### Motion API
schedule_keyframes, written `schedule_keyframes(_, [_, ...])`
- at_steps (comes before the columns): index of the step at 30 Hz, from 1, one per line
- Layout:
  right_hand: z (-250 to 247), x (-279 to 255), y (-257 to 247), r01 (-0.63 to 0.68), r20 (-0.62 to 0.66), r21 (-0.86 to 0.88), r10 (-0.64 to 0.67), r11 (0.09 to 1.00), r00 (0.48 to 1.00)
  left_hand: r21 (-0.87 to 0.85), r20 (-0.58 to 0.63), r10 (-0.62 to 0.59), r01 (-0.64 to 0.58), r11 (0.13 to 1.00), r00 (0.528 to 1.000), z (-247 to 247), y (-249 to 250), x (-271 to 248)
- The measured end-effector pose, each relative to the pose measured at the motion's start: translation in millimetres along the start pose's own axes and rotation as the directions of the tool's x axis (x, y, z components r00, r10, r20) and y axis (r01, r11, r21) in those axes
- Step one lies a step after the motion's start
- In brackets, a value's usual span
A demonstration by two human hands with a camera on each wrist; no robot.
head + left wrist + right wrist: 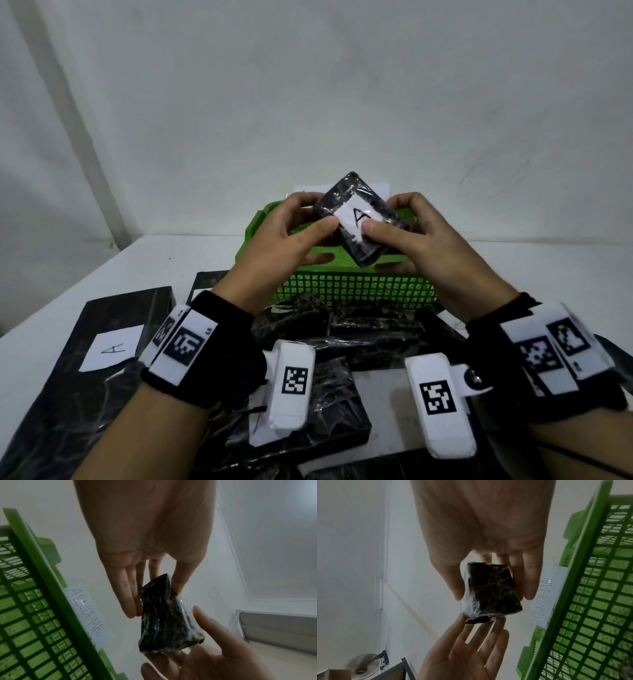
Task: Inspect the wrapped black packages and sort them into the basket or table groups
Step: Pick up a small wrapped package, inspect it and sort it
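Both hands hold one black plastic-wrapped package (363,219) in the air above the green mesh basket (342,284). Its white label reads "A" and faces me. My left hand (318,212) pinches its left edge between thumb and fingers. My right hand (387,216) pinches the right edge the same way. The left wrist view shows the package's (164,615) dark underside between the left fingers (126,596) and thumb. The right wrist view shows the package (493,592) tilted, beside the basket (590,588). A paper label (544,597) reading "ABNORMAL" is fixed to the basket's far rim.
Several more wrapped black packages (342,329) lie on the white table (68,274) between the basket and me. At the left lies a black mat (113,308) with a paper marked "A" (113,347). A white wall stands close behind the basket.
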State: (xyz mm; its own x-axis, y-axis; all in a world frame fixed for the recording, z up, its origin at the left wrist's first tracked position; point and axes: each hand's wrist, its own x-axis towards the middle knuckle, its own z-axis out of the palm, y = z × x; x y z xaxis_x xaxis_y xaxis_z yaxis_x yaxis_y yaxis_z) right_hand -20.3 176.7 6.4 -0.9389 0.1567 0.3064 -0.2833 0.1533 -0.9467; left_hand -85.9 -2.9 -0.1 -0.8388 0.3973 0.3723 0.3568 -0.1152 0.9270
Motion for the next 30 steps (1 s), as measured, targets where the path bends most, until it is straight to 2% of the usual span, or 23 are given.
schedule_keyframes(7, [-1.6, -1.7, 0.3, -0.033, 0.064, -0.161, 0.044, 0.986, 0.997, 0.041, -0.021, 0.073, -0.072, 0.997, 0.997, -6.7, 2.7, 3.6])
schedule_keyframes(10, [0.1, -4.0, -0.3, -0.001, 0.088, -0.194, 0.019, 0.981, 0.996, 0.051, -0.011, 0.059, -0.059, 0.997, 0.998, -8.7, 4.0, 2.9])
schedule_keyframes(14, [-3.0, -8.5, -3.0, 0.045, 0.21, -0.266, 0.012, 0.963, 0.978, 0.078, 0.015, 0.038, -0.039, 0.996, 0.999, -8.6, 4.1, 2.1])
schedule_keyframes(17, [-3.7, -10.7, -4.8, 0.083, 0.254, -0.268, -0.012, 0.96, 0.967, 0.029, -0.011, 0.016, -0.016, 0.999, 1.0, -7.1, 4.2, 3.5])
schedule_keyframes(20, [-4.6, -9.2, -7.5, 0.112, 0.232, -0.247, -0.054, 0.962, 0.971, -0.003, -0.065, 0.003, -0.003, 1.0, 0.998, -7.9, 4.8, 4.0])
schedule_keyframes(24, [-3.5, -6.8, -5.3, 0.09, 0.112, -0.218, -0.067, 0.972, 0.991, 0.048, -0.084, -0.032, 0.036, 0.998, 0.996, -6.7, 5.1, 2.5])
schedule_keyframes(28, [1.5, -2.7, 1.6, -0.007, -0.01, -0.006, 0.007, 1.0, 1.0, -0.04, 0.031, -0.102, 0.103, 0.994, 0.994, -2.1, 11.7, -1.7])
schedule_keyframes(30, [0.9, 0.1, 4.0, -0.075, -0.019, -0.045, 0.074, 0.996, 0.997, -0.003, 0.08, -0.077, 0.078, 0.997, 0.994, -1.1, 12.5, -2.8])
